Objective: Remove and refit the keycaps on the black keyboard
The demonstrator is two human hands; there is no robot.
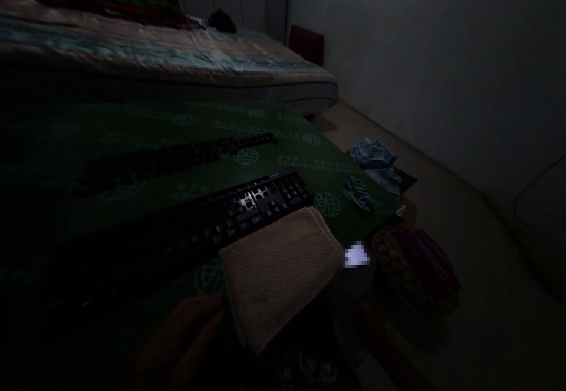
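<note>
The room is very dark. My left hand (181, 341) shows dimly at the bottom edge, its fingers closed on the near corner of a folded beige cloth (278, 270). The cloth lies over the right end of a black keyboard (252, 205), which rests on a table with a green printed cover (283, 149). My right hand is out of sight.
A second dark row of keys (177, 158) lies further back on the table. A small blue rag (359, 194) sits at its right edge, with a blue fabric pile (377, 158) beyond it. A colourful bundle (418, 270) lies on the floor. A bed (177, 55) stands behind.
</note>
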